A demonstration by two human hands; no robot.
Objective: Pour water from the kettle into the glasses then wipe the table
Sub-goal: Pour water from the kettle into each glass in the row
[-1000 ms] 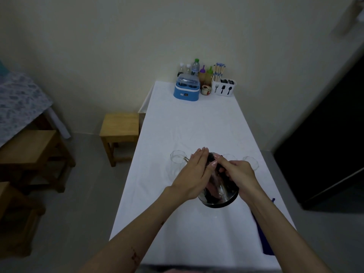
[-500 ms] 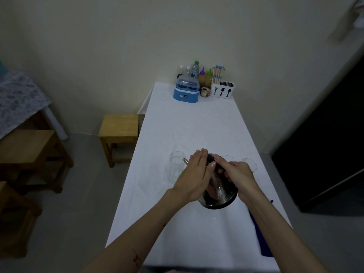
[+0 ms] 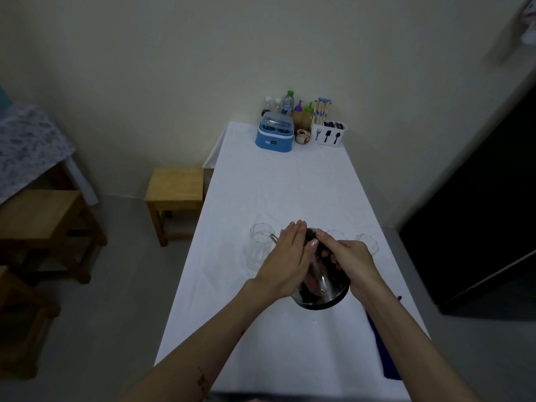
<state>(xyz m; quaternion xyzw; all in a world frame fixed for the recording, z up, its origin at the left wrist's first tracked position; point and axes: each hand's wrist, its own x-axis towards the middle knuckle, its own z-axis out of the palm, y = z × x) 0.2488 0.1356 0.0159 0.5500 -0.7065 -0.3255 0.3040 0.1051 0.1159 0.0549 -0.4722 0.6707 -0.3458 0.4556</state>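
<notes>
Two hands on shiny round steel kettle (image 3: 319,288) | right hand (image 3: 348,261) gripping handle | left hand (image 3: 287,261) flat, fingers together

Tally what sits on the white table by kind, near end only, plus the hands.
Clear glasses: 3 (left glass, middle glass, right glass)
Steel kettle: 1
Blue cloth: 1
Hands: 2 (left hand, right hand)
Total: 7
</notes>
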